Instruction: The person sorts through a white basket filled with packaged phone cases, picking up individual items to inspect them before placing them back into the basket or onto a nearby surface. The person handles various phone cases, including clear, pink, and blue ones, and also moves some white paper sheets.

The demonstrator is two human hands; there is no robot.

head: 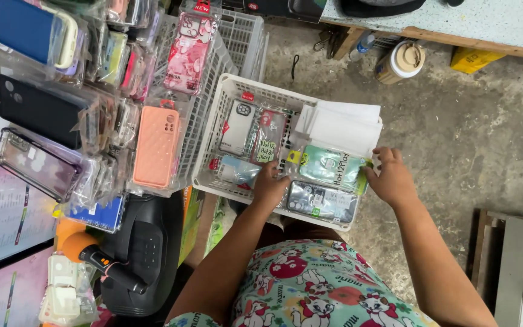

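Concrete floor point(455, 133); 1 white basket point(213, 175), 2 hands point(270, 184) point(391, 178), green case point(331, 168).

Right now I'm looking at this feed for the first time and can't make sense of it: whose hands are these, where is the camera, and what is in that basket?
There is one picture, taken by a camera worn on a person's head and looking straight down, so the arms reaching up from the bottom edge are that person's own bare hands; there is no machine. The left hand rests inside a white plastic basket, on packaged phone cases. The right hand touches the right end of a green packaged phone case at the basket's right side. Whether either hand's fingers actually grip a package is hard to tell. White paper sheets lie in the basket's far corner. To the left are more bagged phone cases, among them a peach-coloured case. Below is a concrete floor.
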